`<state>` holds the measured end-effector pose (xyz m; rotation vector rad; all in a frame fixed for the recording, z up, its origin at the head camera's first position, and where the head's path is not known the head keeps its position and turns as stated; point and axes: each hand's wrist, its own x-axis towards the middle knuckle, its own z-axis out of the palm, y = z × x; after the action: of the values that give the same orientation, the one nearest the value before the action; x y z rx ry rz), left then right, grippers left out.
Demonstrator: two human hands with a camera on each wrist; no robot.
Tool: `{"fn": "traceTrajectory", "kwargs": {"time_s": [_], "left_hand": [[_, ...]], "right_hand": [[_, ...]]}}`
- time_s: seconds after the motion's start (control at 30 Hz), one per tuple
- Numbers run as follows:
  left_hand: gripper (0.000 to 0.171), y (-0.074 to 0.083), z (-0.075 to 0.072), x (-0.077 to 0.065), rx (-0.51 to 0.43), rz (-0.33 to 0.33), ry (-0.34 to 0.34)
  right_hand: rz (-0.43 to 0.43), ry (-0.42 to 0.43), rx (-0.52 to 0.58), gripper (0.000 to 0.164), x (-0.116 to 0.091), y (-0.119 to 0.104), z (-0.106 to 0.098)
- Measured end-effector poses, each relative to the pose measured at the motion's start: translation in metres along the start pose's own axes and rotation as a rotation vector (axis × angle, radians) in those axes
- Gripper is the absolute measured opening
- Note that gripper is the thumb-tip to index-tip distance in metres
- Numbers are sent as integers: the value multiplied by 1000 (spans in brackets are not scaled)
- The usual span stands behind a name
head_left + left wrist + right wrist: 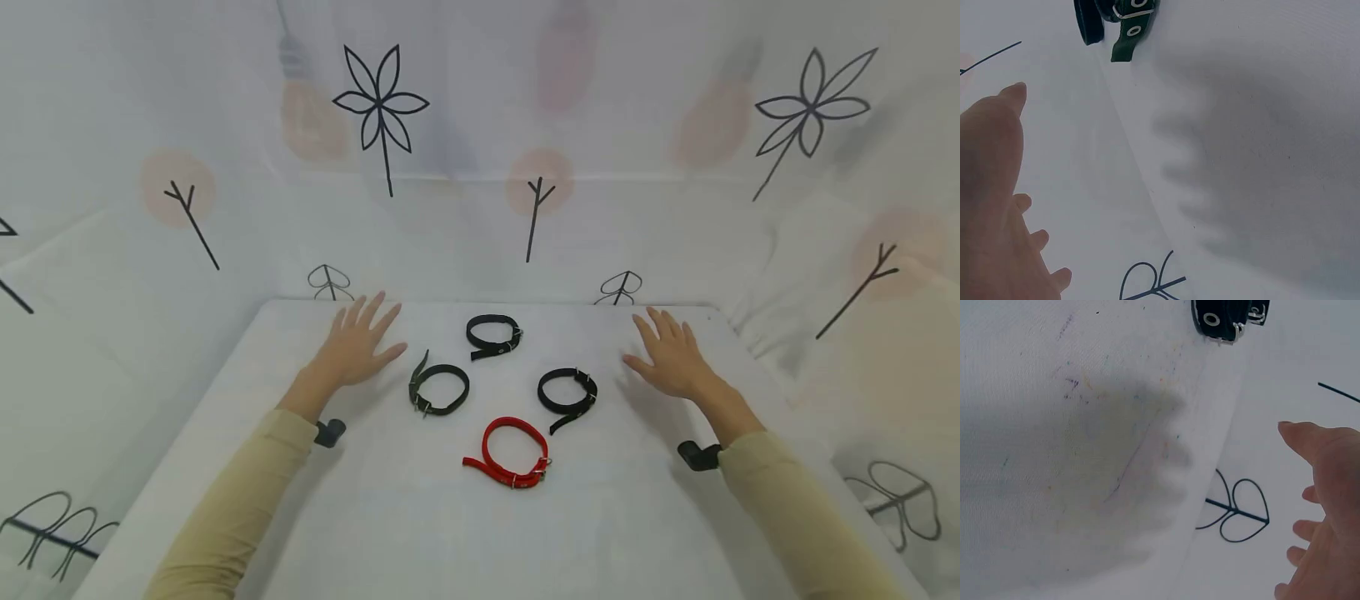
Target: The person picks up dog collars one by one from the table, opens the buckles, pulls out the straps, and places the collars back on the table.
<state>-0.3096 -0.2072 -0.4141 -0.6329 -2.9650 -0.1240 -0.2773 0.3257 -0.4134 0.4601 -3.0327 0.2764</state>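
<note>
Four looped buckle collars would be several; several lie on the white table: a red collar [491,472] nearest me, a dark green collar [453,406] at left, a black collar [551,406] at right and another black collar [487,319] at the back. My left hand [352,348] is spread, fingers straight, left of the green collar and apart from it. The right hand [670,358] is likewise spread, to the right of the nearer black collar. Neither hand holds anything. In the left wrist view a green collar end [1129,44] shows at the top; in the right wrist view, a black collar [1219,319].
The white table [390,533] ends at a back edge against a patterned cloth [465,225] with printed plants and pink spots. The cloth also hangs along both sides. Dark wrist cameras [699,456] stick out below both sleeves. Small coloured marks speckle the tabletop in the right wrist view.
</note>
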Motion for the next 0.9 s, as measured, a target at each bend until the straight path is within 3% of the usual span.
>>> {"fn": "traceTrajectory", "kwargs": {"time_s": [0.13, 0.37, 0.5, 0.7, 0.9], "left_hand": [[72, 3, 8, 2, -5, 37, -2], [66, 12, 10, 9, -56, 103, 84], [65, 17, 13, 15, -89, 134, 86], [65, 29, 22, 25, -131, 146, 82], [64, 38, 21, 30, -158, 134, 64]], "right_hand": [[-20, 15, 33, 77, 1, -7, 3], [-86, 109, 77, 65, 10, -18, 7], [-118, 130, 102, 60, 14, -24, 9], [-134, 122, 144, 54, 18, -35, 9], [-137, 104, 179, 53, 29, -48, 13]]}}
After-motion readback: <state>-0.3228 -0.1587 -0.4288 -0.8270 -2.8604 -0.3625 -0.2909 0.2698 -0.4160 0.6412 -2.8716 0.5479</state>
